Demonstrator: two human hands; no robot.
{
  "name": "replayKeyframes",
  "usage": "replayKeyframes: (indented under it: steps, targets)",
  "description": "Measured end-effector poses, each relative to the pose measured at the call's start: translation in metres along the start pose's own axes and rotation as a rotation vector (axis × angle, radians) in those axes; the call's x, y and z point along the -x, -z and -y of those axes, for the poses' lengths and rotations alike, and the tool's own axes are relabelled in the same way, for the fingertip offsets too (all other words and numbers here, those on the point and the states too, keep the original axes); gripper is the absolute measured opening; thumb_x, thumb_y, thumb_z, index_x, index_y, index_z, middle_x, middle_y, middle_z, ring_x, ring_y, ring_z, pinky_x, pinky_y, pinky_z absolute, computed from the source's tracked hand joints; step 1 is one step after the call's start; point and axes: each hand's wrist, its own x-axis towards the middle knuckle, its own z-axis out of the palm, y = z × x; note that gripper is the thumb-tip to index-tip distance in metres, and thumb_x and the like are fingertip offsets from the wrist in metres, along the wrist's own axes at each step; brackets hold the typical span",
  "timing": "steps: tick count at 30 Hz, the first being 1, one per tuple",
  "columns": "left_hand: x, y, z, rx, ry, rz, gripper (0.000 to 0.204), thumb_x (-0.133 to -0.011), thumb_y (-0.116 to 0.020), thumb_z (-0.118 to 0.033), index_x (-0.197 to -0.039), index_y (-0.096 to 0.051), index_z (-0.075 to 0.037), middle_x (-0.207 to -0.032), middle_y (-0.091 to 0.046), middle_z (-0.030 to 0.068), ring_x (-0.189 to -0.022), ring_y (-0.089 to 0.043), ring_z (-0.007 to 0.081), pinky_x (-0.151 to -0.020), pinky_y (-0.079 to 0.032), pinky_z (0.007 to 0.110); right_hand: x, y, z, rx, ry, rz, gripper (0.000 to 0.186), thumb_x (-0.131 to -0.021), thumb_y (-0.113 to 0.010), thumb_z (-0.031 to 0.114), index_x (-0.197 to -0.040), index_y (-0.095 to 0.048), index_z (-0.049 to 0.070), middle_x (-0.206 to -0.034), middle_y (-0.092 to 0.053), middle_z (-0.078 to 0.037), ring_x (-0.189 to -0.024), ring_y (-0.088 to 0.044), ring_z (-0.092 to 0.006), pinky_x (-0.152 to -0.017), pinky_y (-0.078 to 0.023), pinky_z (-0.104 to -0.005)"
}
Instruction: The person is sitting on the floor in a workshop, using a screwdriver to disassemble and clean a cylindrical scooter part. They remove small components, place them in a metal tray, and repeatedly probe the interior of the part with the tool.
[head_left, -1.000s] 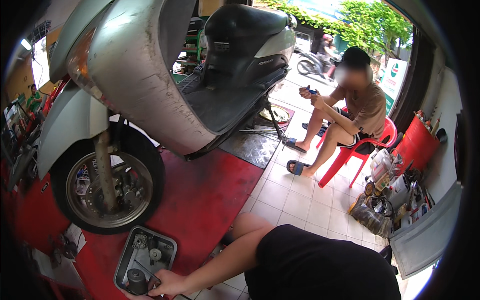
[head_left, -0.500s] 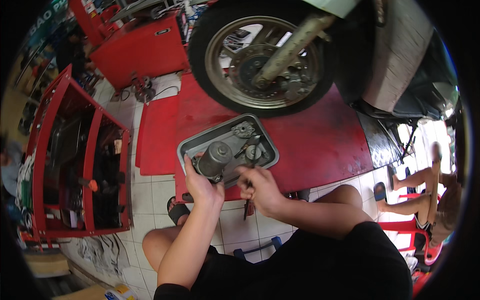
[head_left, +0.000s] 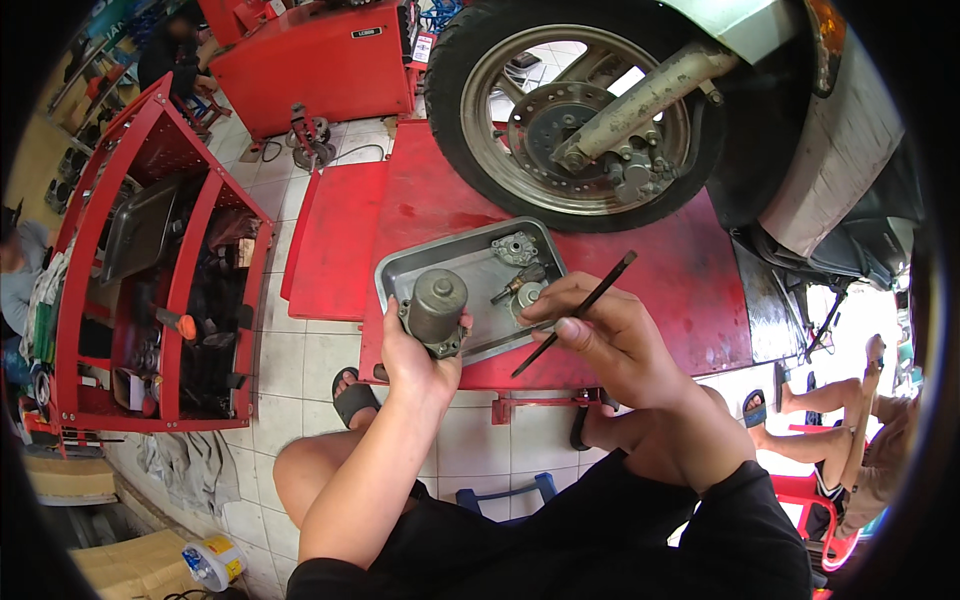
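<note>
A: Now logging. Compared with half a second ago, my left hand (head_left: 420, 350) has lifted the grey motor (head_left: 436, 311) up off the metal tray (head_left: 400, 275); before, it sat lower, down in the tray. The fingers are wrapped tight round the motor's body, round end facing up, and it hangs over the tray's near edge.

B: And the right hand?

A: The right hand (head_left: 600, 335) was empty and reaching then. It now pinches a thin black rod (head_left: 575, 312) between thumb and fingers, narrow grip, the rod slanting from lower left to upper right, its tip over the red lift platform (head_left: 680, 290).

B: What stays in the tray?

A: A small round cover (head_left: 515, 247), a short shaft piece (head_left: 520, 280), and a disc-shaped part partly hidden behind my right fingers. I cannot tell what the disc is.

B: Reading of it?

A: My judgement: motor in one hand, pointed tool in the other, so the work moves from sorting parts to picking or cleaning at the motor itself. The front wheel (head_left: 580, 110) of the scooter stands just beyond the tray, untouched.
</note>
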Motion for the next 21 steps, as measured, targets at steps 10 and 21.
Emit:
replayKeyframes:
  steps: [10,21]
  targets:
    - [-0.001,0.005,0.022,-0.073,-0.07,0.0,0.035,-0.107,-0.037,-0.037,-0.1,-0.054,-0.007,-0.096,-0.063,0.0083,-0.09,-0.066,0.0263,-0.078,-0.054,0.044,0.012,-0.005,0.01,-0.339,-0.138,-0.197,0.015,-0.096,-0.05,-0.01,-0.106,-0.062,-0.013,-0.103,-0.068,-0.016,-0.101,-0.068,-0.0212,-0.091,-0.057,-0.0326]
    - [-0.001,0.007,0.029,-0.087,-0.069,-0.006,0.037,-0.107,-0.037,-0.037,-0.095,-0.056,-0.007,-0.092,-0.064,0.0084,-0.089,-0.066,0.0236,-0.083,-0.054,0.039,0.013,-0.006,0.005,-0.275,-0.083,-0.07,0.018,-0.095,-0.044,-0.011,-0.105,-0.058,-0.014,-0.105,-0.064,-0.02,-0.106,-0.068,-0.031,-0.092,-0.059,-0.0379]
